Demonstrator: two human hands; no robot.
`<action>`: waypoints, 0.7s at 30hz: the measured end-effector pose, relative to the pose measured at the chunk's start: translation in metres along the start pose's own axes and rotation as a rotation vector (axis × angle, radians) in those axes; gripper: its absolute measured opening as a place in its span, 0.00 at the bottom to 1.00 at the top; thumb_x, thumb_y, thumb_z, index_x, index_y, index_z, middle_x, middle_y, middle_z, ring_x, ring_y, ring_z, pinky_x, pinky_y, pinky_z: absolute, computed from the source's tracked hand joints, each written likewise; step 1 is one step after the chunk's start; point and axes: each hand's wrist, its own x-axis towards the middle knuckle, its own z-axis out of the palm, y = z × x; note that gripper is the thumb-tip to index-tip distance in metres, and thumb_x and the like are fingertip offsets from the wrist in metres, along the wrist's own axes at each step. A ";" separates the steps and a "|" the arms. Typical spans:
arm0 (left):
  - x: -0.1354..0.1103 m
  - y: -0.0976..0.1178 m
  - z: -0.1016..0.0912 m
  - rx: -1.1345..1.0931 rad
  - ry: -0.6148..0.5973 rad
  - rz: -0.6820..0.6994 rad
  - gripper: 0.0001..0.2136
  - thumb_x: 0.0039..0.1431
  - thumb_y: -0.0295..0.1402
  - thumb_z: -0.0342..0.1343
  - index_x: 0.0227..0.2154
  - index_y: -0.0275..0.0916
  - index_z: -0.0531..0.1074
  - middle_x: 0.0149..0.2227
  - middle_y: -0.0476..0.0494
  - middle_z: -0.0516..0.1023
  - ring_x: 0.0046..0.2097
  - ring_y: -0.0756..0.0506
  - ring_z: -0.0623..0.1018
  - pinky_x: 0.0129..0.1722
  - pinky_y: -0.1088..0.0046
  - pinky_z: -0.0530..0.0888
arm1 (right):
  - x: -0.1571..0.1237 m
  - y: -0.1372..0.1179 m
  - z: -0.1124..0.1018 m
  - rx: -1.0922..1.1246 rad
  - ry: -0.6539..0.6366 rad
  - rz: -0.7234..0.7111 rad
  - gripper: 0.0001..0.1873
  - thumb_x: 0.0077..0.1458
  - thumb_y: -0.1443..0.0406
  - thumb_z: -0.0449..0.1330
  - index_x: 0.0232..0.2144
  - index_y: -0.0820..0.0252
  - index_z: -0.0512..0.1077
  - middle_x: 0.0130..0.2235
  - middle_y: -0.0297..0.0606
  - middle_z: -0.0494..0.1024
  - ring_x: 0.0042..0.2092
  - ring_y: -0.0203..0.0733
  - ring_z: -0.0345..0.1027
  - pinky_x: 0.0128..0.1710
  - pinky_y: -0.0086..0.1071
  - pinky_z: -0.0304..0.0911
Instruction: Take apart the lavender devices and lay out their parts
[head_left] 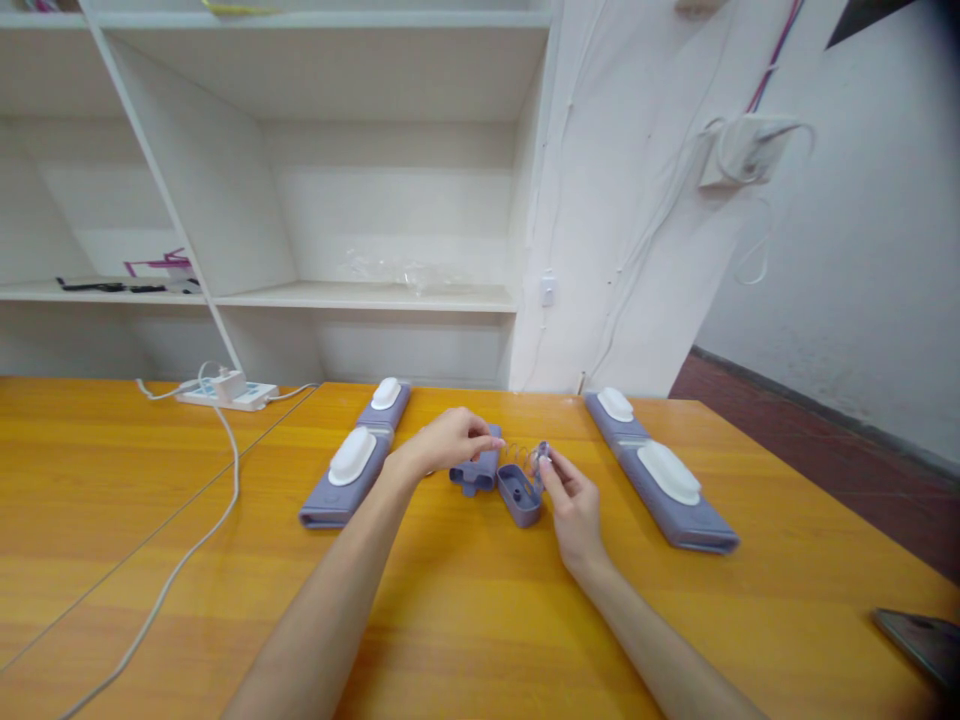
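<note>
A thin coiled spring point(517, 454) stretches between my two hands above the table. My left hand point(454, 438) pinches its left end between thumb and fingertips. My right hand point(576, 505) is closed on a small purple plastic part point(542, 455), which the spring's other end meets. Just below the spring, an open purple plastic box point(521, 498) stands tilted, its hollow inside showing. A purple plastic housing point(472, 474) with an open front end lies under my left hand, which partly covers it.
Long purple panels with white oval pads lie at left point(341, 485) and right point(667, 490) of my hands. A power strip point(232, 392) with a white cable point(236, 470) is at the back left. A dark phone-like object point(919, 640) lies at the right edge.
</note>
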 end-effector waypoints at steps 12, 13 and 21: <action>-0.010 -0.014 -0.008 -0.068 -0.177 -0.302 0.24 0.50 0.54 0.49 0.21 0.35 0.72 0.19 0.43 0.75 0.18 0.49 0.71 0.16 0.76 0.65 | -0.002 0.001 -0.001 -0.387 0.136 -0.162 0.26 0.51 0.54 0.58 0.50 0.62 0.67 0.37 0.42 0.73 0.35 0.41 0.65 0.38 0.36 0.61; -0.010 -0.013 -0.007 -0.064 -0.189 -0.300 0.22 0.49 0.53 0.51 0.22 0.35 0.72 0.19 0.43 0.75 0.18 0.49 0.71 0.17 0.77 0.65 | -0.001 0.002 -0.001 -0.445 0.135 -0.190 0.26 0.51 0.54 0.58 0.49 0.62 0.67 0.36 0.42 0.73 0.35 0.42 0.65 0.38 0.36 0.61; -0.009 -0.008 0.000 0.002 -0.196 -0.377 0.18 0.49 0.48 0.53 0.33 0.37 0.70 0.21 0.46 0.75 0.17 0.49 0.72 0.16 0.77 0.66 | -0.001 0.009 -0.005 -0.909 0.127 -0.276 0.26 0.50 0.52 0.56 0.49 0.58 0.68 0.40 0.45 0.72 0.42 0.52 0.61 0.39 0.42 0.54</action>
